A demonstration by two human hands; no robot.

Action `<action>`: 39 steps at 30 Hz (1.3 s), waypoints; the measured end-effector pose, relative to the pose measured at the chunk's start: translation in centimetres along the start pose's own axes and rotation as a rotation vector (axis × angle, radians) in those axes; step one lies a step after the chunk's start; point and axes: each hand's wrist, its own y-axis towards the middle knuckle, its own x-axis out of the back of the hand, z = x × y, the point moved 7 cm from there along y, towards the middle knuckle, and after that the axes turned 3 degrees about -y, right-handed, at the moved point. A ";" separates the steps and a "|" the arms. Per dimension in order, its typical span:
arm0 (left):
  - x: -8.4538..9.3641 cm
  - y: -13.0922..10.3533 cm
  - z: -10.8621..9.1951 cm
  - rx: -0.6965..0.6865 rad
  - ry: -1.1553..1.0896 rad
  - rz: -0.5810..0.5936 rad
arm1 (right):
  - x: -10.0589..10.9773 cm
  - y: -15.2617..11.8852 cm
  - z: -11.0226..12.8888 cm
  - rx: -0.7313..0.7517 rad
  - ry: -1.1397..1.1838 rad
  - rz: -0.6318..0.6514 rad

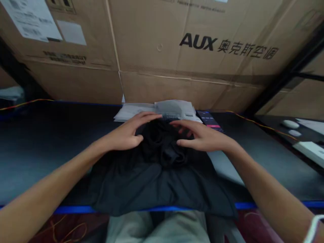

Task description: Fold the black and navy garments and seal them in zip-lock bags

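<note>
A black cloth (157, 182) lies over the middle of the dark table, bunched up at its far end and hanging over the front edge. My left hand (128, 133) is at the left side of the bunched part, fingers stretched out and thumb apart. On the right side, my right hand (199, 135) has its fingers slightly curved and the thumb apart, with nothing seen between them. Whether the fingertips touch the cloth is hard to tell.
Behind the cloth lie white papers or plastic bags (177, 107), with a phone (210, 120) to their right. A large cardboard box (152, 50) stands along the back. White objects (310, 150) rest at the far right. The table's blue edge (73, 209) runs along the front.
</note>
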 end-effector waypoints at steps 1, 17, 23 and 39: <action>-0.4 0.0 -0.5 -0.026 0.004 0.046 | -0.3 0.1 0.4 0.027 0.001 0.001; 1.7 0.0 0.0 -0.028 0.023 -0.197 | -1.2 0.3 1.5 0.009 0.420 0.093; -1.2 -0.1 -1.8 0.000 -0.269 -0.291 | 0.8 0.3 2.6 0.203 0.080 -0.399; -2.1 -1.1 -7.6 -0.253 0.179 -0.171 | -3.9 1.3 4.1 0.244 -0.154 -0.091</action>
